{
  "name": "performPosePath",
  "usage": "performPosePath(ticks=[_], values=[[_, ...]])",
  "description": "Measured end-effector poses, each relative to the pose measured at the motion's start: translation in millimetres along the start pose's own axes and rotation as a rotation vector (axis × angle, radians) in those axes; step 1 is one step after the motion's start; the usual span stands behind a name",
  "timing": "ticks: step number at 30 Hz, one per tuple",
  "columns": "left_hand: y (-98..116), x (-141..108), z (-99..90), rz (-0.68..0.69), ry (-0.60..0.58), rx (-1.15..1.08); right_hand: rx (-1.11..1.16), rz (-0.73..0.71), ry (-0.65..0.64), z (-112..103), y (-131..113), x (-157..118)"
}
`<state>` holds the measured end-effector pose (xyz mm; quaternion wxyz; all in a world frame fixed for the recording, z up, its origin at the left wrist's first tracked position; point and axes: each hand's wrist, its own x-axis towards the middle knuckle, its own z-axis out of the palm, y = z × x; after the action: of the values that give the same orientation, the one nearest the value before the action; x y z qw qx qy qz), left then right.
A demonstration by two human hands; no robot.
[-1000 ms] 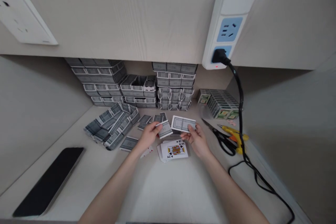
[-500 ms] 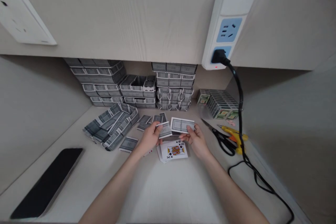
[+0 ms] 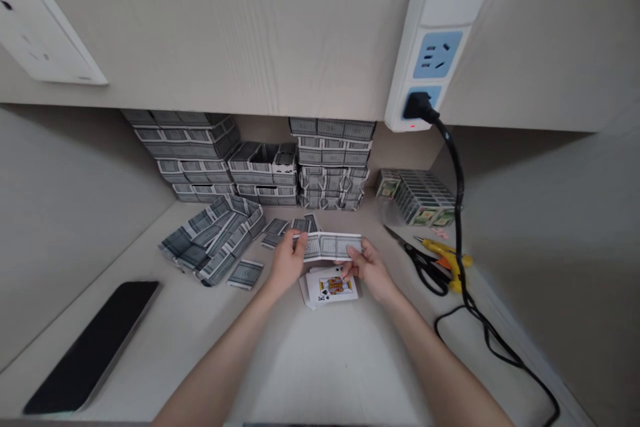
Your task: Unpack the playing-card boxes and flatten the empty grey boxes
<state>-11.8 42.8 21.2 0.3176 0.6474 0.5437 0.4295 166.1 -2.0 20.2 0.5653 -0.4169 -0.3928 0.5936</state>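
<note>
My left hand is closed on a grey-patterned playing card, thumb on top. Pinched in my right hand is another folded playing card, back side up. The two cards meet edge to edge in one strip; whether they are slotted into each other cannot be made out. Just below them lies a loose pile of cards, face up, with a king of spades on top. Several grey-backed cards lie behind my left hand, and a single card rests to its left.
A tray built from folded cards sits at left, with stacked card boxes along the back. Black scissors and a yellow glue gun lie at right beside a black cable. A black phone lies front left.
My hands have come closer together. The cards, formerly apart and at different heights, now touch end to end in a line. The right card has moved left and slightly down.
</note>
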Motion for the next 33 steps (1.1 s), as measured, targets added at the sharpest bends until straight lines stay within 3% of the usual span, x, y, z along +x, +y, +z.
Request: performPosePath(ticks=[7,16,33], values=[[15,-7,-4.7,0.103,0.045,-0.007,-0.048,0.032,-0.069,3,4,-3],[11,-8,0.2,0.055,0.096,-0.014,-0.045,0.041,-0.091,7,5,-5],[7,-18,14.7,0.049,0.071,-0.038,-0.07,0.069,-0.151,19,13,-12]])
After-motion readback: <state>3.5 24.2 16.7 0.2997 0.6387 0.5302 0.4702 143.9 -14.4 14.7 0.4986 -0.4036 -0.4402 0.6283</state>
